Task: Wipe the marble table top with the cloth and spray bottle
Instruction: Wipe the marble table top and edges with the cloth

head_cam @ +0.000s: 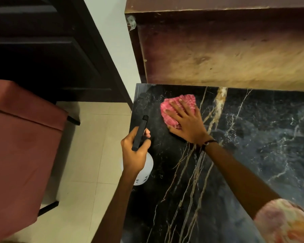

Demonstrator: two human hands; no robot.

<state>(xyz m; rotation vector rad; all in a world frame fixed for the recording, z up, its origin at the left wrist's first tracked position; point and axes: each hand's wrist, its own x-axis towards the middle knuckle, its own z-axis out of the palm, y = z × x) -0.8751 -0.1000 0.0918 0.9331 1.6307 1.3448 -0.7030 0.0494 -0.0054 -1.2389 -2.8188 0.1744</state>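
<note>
Wiping near the far left corner of the tabletop (244, 155): our right hand (186, 123) lies flat, fingers spread, pressing the cloth (181, 102) onto the marble. Left hand (135, 151) is wrapped around the bottle (144, 171), black head pointing away from us, held at the left edge. Cloth sits just ahead and right of the nozzle. Most bare marble lies to the right and toward us; we judge strokes should run that way.

Two hands (186, 123), one cloth (172, 111), one spray bottle (144, 165), one table (253, 155).
</note>
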